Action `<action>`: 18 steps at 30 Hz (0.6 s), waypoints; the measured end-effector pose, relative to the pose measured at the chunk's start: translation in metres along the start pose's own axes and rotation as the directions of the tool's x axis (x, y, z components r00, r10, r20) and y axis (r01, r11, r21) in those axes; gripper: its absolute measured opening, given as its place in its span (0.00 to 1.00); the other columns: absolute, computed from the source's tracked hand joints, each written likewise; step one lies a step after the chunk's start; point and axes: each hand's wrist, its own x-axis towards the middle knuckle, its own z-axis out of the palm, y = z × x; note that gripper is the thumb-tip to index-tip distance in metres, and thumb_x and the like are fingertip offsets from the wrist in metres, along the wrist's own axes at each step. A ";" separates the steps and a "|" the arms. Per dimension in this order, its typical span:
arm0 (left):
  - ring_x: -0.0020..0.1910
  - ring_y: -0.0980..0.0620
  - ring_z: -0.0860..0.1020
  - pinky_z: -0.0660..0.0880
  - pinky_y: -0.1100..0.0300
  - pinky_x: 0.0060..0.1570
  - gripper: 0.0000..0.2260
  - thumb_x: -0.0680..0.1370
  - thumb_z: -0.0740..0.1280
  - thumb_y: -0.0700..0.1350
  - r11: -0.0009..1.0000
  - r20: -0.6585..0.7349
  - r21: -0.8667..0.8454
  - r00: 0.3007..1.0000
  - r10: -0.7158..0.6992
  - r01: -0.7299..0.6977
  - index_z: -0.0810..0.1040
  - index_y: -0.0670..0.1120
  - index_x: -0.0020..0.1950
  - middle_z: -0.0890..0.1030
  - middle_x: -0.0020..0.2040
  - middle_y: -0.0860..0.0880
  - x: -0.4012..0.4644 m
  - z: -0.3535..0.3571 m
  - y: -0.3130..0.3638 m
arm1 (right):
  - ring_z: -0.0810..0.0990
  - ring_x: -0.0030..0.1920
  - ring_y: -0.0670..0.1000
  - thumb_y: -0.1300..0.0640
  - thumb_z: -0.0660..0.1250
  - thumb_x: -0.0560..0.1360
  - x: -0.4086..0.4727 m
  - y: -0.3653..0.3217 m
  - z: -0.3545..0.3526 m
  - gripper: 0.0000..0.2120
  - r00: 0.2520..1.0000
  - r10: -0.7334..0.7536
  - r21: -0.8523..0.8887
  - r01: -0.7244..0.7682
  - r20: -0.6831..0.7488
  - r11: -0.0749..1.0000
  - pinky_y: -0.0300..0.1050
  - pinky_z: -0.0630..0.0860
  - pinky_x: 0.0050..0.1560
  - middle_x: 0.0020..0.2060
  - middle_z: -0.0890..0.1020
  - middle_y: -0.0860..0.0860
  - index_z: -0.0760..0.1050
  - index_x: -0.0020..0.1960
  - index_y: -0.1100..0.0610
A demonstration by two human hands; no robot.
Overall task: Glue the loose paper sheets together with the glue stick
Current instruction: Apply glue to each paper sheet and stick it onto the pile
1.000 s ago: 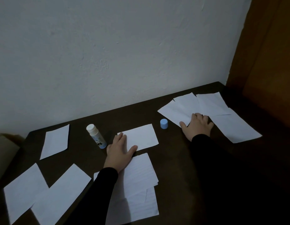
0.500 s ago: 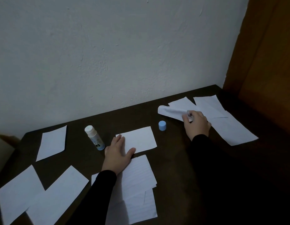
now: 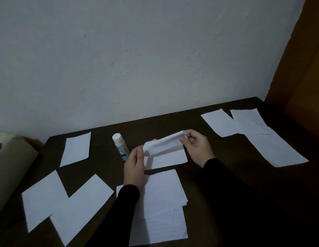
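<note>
Right hand (image 3: 197, 146): pinches the far end of a curled paper sheet (image 3: 164, 143) between thumb and fingertips, above the counter (image 3: 217, 175).
Left hand (image 3: 135, 166): grips the near end of the same sheet, fingers curled round its edge.
Held sheet: sags and curls between both hands, hovering over a flat sheet (image 3: 168, 158) that lies on the counter.
Glue stick (image 3: 120, 146): uncapped, leaning just left of the left hand; its cap is not visible.
Glued stack (image 3: 161, 204): overlapped sheets lying in front of the person.
Loose sheets: a group on the left (image 3: 66, 196) and a group on the far right (image 3: 258, 134).
Step in hand, likely: flattening the sheet to lay it down.
How to do it well: pull the ends gently apart, align one edge first, then lower and smooth it outward to avoid creases.
</note>
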 end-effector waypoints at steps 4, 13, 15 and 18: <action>0.52 0.54 0.76 0.73 0.61 0.48 0.11 0.82 0.58 0.52 0.999 -0.094 -0.040 0.996 -0.012 0.008 0.77 0.50 0.54 0.79 0.49 0.53 0.001 -0.001 0.001 | 0.78 0.53 0.41 0.64 0.65 0.78 -0.004 0.007 0.008 0.10 0.997 0.015 0.038 -0.017 0.070 0.999 0.34 0.75 0.53 0.49 0.79 0.43 0.76 0.52 0.49; 0.44 0.49 0.78 0.78 0.52 0.48 0.02 0.77 0.68 0.47 0.999 -0.114 -0.037 0.993 0.006 -0.010 0.76 0.50 0.46 0.79 0.42 0.48 0.003 0.000 -0.005 | 0.79 0.48 0.35 0.64 0.69 0.75 -0.010 0.021 0.012 0.29 0.977 0.111 0.238 -0.066 -0.180 0.969 0.36 0.75 0.53 0.50 0.78 0.41 0.64 0.71 0.46; 0.45 0.50 0.78 0.78 0.55 0.48 0.02 0.77 0.69 0.45 0.999 -0.104 -0.040 0.995 0.005 -0.009 0.76 0.50 0.47 0.79 0.42 0.49 0.002 0.000 -0.005 | 0.79 0.45 0.33 0.64 0.68 0.76 -0.011 0.023 0.013 0.22 0.969 0.103 0.198 -0.058 -0.223 0.979 0.36 0.76 0.53 0.46 0.79 0.43 0.69 0.67 0.49; 0.45 0.50 0.78 0.78 0.56 0.48 0.02 0.77 0.69 0.44 0.998 -0.110 -0.058 0.994 -0.016 0.010 0.76 0.50 0.47 0.79 0.42 0.49 0.003 0.000 -0.005 | 0.80 0.44 0.43 0.60 0.68 0.76 -0.012 0.028 0.017 0.19 0.963 0.025 0.025 -0.019 -0.269 0.999 0.36 0.77 0.48 0.43 0.79 0.46 0.70 0.65 0.50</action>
